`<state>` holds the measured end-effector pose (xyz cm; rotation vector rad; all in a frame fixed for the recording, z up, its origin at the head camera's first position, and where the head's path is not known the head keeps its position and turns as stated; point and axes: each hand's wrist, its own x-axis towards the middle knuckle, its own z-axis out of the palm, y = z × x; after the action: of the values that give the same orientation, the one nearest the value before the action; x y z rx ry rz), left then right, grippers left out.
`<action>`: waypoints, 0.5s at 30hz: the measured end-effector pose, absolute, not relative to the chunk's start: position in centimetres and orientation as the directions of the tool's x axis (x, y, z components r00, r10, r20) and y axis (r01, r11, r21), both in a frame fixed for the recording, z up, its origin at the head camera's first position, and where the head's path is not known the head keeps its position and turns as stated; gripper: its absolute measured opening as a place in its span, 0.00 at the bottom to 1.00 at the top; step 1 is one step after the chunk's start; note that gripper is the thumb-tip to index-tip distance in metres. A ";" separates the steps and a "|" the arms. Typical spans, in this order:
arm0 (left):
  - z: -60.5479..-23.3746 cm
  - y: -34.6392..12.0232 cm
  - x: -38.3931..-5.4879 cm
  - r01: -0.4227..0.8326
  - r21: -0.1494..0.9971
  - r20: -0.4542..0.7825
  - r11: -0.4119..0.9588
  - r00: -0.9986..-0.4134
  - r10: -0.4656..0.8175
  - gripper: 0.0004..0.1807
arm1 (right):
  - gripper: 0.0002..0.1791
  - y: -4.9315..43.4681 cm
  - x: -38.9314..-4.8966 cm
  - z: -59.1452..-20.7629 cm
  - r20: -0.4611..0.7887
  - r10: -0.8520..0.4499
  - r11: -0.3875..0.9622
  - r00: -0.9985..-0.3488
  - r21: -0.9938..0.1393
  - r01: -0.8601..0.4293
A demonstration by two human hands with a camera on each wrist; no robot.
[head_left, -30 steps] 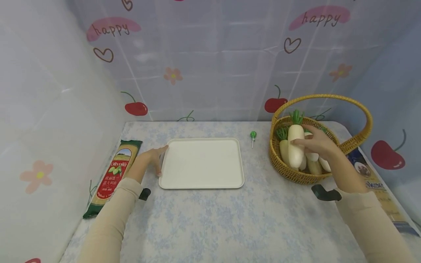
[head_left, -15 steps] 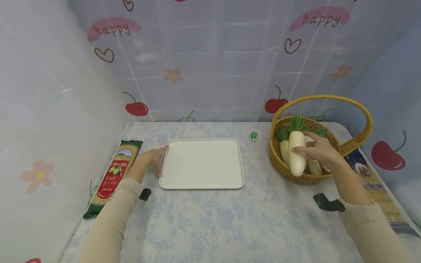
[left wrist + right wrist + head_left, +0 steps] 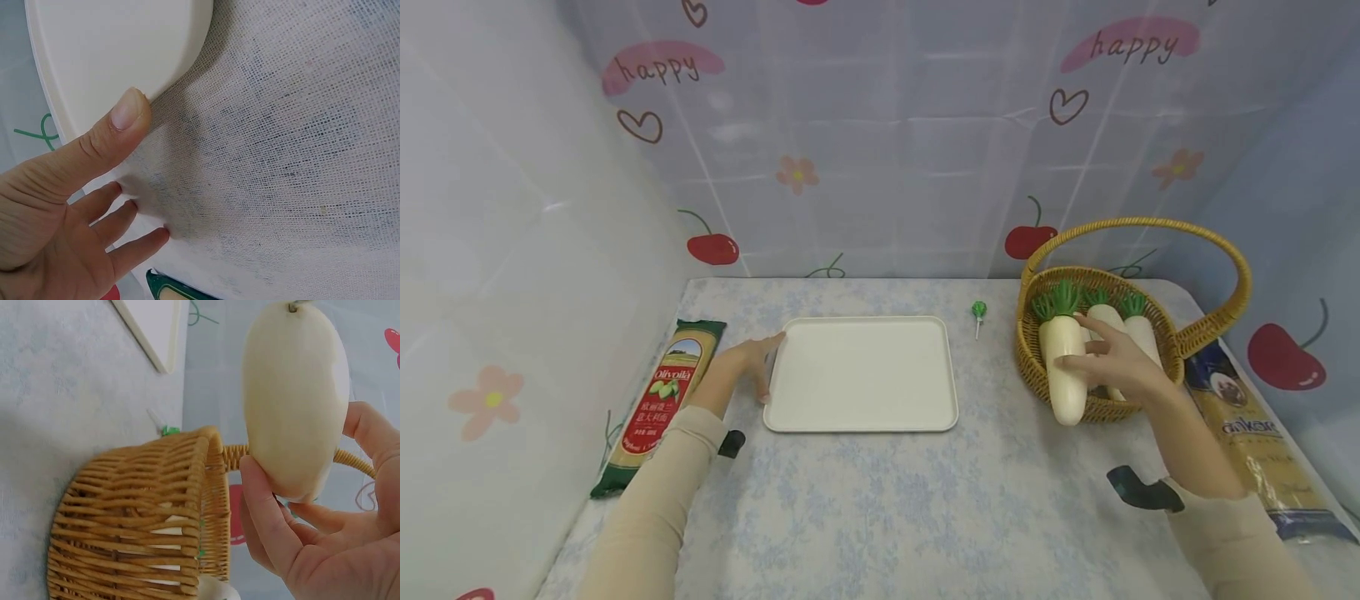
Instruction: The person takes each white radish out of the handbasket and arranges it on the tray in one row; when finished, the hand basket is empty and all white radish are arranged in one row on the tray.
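Observation:
My right hand (image 3: 1116,364) grips a white radish (image 3: 1066,387) with a green leafy top, raised over the front left rim of a wicker basket (image 3: 1033,379). In the right wrist view the thumb and fingers pinch the radish (image 3: 294,406) from its sides, clear of the basket wall (image 3: 131,519). Several more white radishes (image 3: 1142,337) lie inside the basket. My left hand (image 3: 748,362) is at the left edge of a white rectangular tray (image 3: 861,375). Up close in the left wrist view, its thumb is at the tray rim and its fingers are spread, holding nothing.
A green lollipop (image 3: 978,310) lies between tray and basket. At the far left is a red and green pasta packet (image 3: 662,396); a blue and gold packet (image 3: 1255,433) lies right of the basket. The basket's tall handle (image 3: 1150,222) arches over it. A printed curtain (image 3: 880,167) hangs behind.
My right hand has brought the radish toward the front and slightly left, from over the basket's middle to past its front rim. My left hand has stayed at the tray.

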<state>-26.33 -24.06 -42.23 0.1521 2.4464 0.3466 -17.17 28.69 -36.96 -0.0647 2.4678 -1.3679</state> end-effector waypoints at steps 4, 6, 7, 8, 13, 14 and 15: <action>-42.3 -24.1 -26.3 0.003 0.295 -0.597 0.955 -0.780 0.187 0.69 | 0.50 28.1 -16.7 -37.0 -0.254 -0.193 0.539 -0.948 -0.834 0.114; -42.3 -24.0 -26.4 -0.005 0.297 -0.600 0.955 -0.779 0.182 0.70 | 0.51 27.9 -16.6 -37.1 -0.259 -0.187 0.549 -0.948 -0.828 0.118; -42.3 -24.0 -26.4 -0.005 0.297 -0.601 0.955 -0.778 0.183 0.70 | 0.51 27.8 -16.5 -37.1 -0.262 -0.186 0.551 -0.947 -0.826 0.120; -42.3 -24.0 -26.4 -0.004 0.296 -0.602 0.955 -0.778 0.183 0.70 | 0.51 27.7 -16.5 -37.1 -0.264 -0.187 0.549 -0.946 -0.827 0.122; -42.7 -24.1 -26.6 -0.002 0.291 -0.598 0.957 -0.781 0.181 0.69 | 0.52 27.1 -16.3 -37.2 -0.258 -0.202 0.523 -0.945 -0.844 0.118; -42.8 -24.2 -26.7 -0.005 0.294 -0.597 0.956 -0.782 0.179 0.69 | 0.51 26.9 -16.3 -37.3 -0.253 -0.208 0.514 -0.945 -0.850 0.114; -42.9 -24.3 -26.7 -0.007 0.294 -0.595 0.956 -0.784 0.178 0.69 | 0.51 26.8 -16.2 -37.3 -0.248 -0.212 0.515 -0.945 -0.851 0.108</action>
<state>-26.70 -24.26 -42.89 0.1200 2.4477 0.3714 -16.23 26.77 -37.25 -0.0866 2.4392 -1.4029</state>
